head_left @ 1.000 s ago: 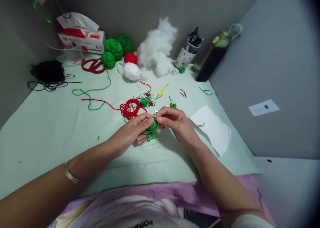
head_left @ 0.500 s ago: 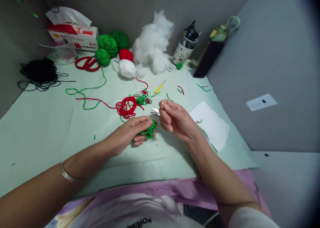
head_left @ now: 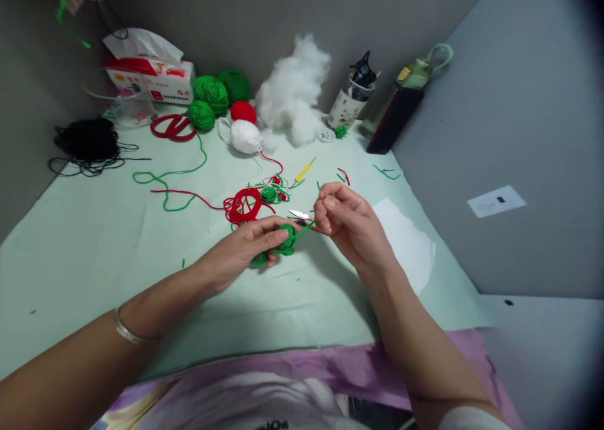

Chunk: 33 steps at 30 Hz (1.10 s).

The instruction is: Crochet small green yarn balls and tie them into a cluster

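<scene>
My left hand is closed around a small green crocheted piece, pinching it between thumb and fingers. From that piece a strand of green yarn runs taut to my right hand, whose fingers are pinched together on it. Whether a needle is also in that pinch is hidden. Just behind both hands lie small scissors, partly covered by the right hand. Beyond them are a loose red yarn coil and small green, red and white crocheted pieces.
A yellow-handled tool, red-handled scissors, green yarn balls, a white yarn ball, stuffing and black yarn lie farther back. Torn paper is at right. A pen jar and bottle stand behind.
My right hand has moved slightly right, and the green strand now stretches visibly between the hands. The green piece has turned in my left hand. The view has shifted a little.
</scene>
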Each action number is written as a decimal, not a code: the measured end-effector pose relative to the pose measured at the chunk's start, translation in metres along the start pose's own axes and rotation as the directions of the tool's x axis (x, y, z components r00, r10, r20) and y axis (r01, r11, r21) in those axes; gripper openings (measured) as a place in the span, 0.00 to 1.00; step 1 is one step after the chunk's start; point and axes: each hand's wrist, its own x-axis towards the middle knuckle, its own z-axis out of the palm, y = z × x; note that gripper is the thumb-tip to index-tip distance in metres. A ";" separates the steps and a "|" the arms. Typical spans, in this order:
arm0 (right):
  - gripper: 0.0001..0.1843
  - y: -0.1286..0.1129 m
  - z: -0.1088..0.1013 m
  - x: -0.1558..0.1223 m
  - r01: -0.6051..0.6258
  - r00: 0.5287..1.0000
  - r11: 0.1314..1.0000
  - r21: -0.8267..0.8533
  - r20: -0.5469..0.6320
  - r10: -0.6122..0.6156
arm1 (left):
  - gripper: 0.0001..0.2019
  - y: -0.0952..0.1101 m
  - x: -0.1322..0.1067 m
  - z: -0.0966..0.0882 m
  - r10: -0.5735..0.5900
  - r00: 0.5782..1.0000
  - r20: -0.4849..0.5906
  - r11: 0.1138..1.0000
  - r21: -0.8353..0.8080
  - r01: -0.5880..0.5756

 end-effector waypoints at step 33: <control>0.09 0.002 0.010 -0.015 0.334 0.728 0.697 -0.634 -0.296 -0.618 | 0.17 0.011 0.001 -0.009 0.104 0.983 -0.152 0.993 -0.036 -0.110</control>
